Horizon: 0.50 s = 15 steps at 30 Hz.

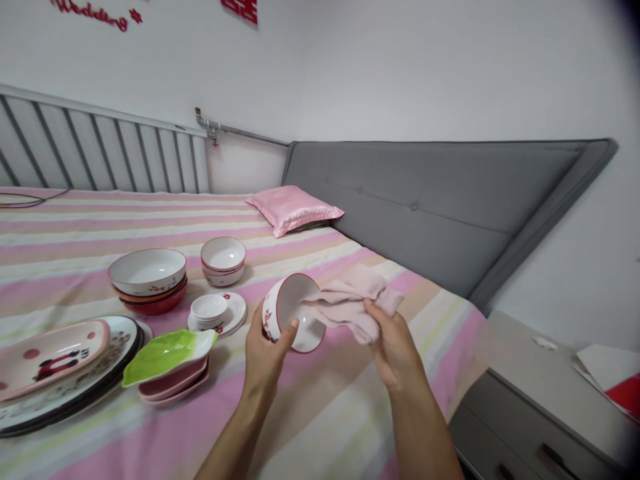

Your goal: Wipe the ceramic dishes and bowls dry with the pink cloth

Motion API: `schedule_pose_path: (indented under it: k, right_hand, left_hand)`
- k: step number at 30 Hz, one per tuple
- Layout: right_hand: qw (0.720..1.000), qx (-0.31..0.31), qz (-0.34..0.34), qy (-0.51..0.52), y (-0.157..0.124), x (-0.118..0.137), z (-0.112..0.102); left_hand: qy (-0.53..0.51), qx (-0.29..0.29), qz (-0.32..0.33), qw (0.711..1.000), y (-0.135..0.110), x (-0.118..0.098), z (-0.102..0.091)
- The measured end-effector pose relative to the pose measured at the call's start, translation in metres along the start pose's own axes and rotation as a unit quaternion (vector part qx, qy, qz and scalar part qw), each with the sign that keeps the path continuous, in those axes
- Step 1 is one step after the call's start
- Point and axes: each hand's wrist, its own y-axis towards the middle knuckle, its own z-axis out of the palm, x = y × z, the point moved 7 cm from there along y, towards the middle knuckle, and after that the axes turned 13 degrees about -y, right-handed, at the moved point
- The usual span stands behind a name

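My left hand (269, 337) grips a white bowl (285, 310) with a red rim and red flowers on its outside. The bowl is tilted so its inside faces right, and my thumb rests over the rim. In my right hand (393, 340) is a pale pink cloth (357, 300), bunched up, its left end reaching over the bowl's opening. Whether the cloth touches the inner wall I cannot tell. Left of the bowl, a stack of matching bowls (223, 257) stands on the bed. Nearer lie small white dishes (209, 309) on flower-patterned plates (236, 313).
A striped bedspread (320, 427) lies under everything. Large stacked bowls (147, 273), a green leaf-shaped dish (167, 357) and a pile of oval plates (55, 360) stand on the left. A pink pillow (295, 207) rests by the grey headboard (400, 193). At right is a nightstand (540, 393).
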Motion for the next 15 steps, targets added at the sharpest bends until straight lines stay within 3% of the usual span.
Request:
schedule_pose_path:
  k: [5,11,15]
  right_hand:
    - [0.995,-0.016,-0.027,-0.099,0.0,-0.006,0.004]
    - [0.98,0.069,-0.019,-0.185,-0.005,-0.023,0.029]
    - [0.971,0.065,-0.04,-0.227,-0.003,-0.034,0.037]
  left_hand:
    - [0.037,-0.006,0.015,0.999,-0.002,0.001,0.0]
    - [0.108,0.012,0.043,0.993,-0.005,0.0,0.004]
    - [0.077,0.037,0.048,0.995,-0.011,0.0,0.012]
